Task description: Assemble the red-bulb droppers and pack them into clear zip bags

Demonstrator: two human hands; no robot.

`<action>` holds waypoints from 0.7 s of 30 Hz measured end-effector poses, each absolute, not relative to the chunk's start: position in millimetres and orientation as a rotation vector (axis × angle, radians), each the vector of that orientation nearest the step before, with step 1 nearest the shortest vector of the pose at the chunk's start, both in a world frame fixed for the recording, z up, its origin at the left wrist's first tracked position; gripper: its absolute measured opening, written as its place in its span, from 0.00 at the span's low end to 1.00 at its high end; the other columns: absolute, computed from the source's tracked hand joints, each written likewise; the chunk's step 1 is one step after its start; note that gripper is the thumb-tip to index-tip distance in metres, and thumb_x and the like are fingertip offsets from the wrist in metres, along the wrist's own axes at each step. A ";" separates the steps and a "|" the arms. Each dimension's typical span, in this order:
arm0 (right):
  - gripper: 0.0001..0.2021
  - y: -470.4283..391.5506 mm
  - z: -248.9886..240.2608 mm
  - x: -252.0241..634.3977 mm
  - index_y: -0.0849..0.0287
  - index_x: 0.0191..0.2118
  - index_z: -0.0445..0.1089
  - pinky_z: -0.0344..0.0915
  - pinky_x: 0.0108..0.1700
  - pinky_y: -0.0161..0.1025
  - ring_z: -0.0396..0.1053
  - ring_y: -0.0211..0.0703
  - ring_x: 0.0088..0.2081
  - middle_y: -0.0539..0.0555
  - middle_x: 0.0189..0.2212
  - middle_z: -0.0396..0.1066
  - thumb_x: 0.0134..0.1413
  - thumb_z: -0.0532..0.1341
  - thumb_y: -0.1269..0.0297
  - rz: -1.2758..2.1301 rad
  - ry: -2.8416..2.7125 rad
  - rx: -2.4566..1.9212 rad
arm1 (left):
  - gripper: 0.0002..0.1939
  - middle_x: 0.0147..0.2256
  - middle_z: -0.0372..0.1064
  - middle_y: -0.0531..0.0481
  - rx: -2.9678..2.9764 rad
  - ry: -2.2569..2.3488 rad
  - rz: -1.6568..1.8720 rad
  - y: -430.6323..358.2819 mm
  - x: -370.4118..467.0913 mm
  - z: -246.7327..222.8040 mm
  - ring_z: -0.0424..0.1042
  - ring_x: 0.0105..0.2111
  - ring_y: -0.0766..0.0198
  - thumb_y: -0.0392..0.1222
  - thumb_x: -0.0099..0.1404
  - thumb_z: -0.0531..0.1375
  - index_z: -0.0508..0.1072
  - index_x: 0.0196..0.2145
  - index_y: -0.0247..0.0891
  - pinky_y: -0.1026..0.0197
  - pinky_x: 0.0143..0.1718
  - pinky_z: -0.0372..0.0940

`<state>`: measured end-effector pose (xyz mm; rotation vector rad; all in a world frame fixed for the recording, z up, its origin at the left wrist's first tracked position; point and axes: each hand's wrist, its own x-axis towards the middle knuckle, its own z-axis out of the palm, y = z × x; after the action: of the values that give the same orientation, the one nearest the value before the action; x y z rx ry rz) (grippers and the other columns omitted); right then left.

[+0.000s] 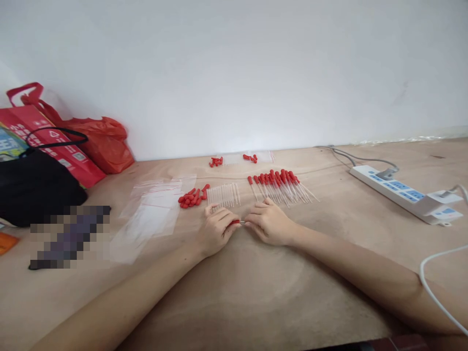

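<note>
My left hand (216,230) is closed on a red rubber dropper bulb (235,222). Facing it, my right hand (269,223) pinches a thin clear dropper tube (242,222), whose end meets the bulb's mouth; how far it sits inside I cannot tell. Just beyond my left hand lie a row of bare clear tubes (224,194) and a heap of loose red bulbs (193,197). Past my right hand, several droppers with red bulbs fitted (280,181) lie side by side, bulbs toward the wall and tips toward me.
Clear zip bags (157,204) lie left of the loose bulbs. More bulbs and tubes rest on a bag (239,159) near the wall. A white power strip (402,192) with cables is at right. A red bag (109,144) and a black bag (40,187) stand at left.
</note>
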<state>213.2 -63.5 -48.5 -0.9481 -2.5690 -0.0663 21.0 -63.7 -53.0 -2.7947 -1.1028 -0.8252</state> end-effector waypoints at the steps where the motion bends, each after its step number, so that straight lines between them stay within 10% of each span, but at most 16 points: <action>1: 0.10 -62.1 -45.9 215.5 0.61 0.30 0.68 0.47 0.34 0.38 0.61 0.40 0.31 0.54 0.27 0.69 0.54 0.51 0.66 -0.053 -2.578 -0.959 | 0.08 0.33 0.70 0.51 -2.762 -1.137 -0.841 -62.8 20.0 -53.0 0.67 0.35 0.63 0.40 0.64 0.50 0.67 0.35 0.38 0.53 0.48 0.46; 21: 0.09 27.3 -42.4 201.3 0.58 0.37 0.64 0.61 0.35 0.41 0.68 0.50 0.39 0.57 0.36 0.70 0.51 0.51 0.64 0.147 -1.893 -2.067 | 0.06 0.31 0.66 0.49 -2.893 -1.252 -0.778 -51.5 11.1 -55.4 0.65 0.32 0.63 0.38 0.61 0.52 0.66 0.30 0.36 0.61 0.34 0.60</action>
<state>201.3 27.3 -42.4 -2.0665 -1.8928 0.1467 11.1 -51.5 -55.4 -2.8928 -1.2520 -0.7783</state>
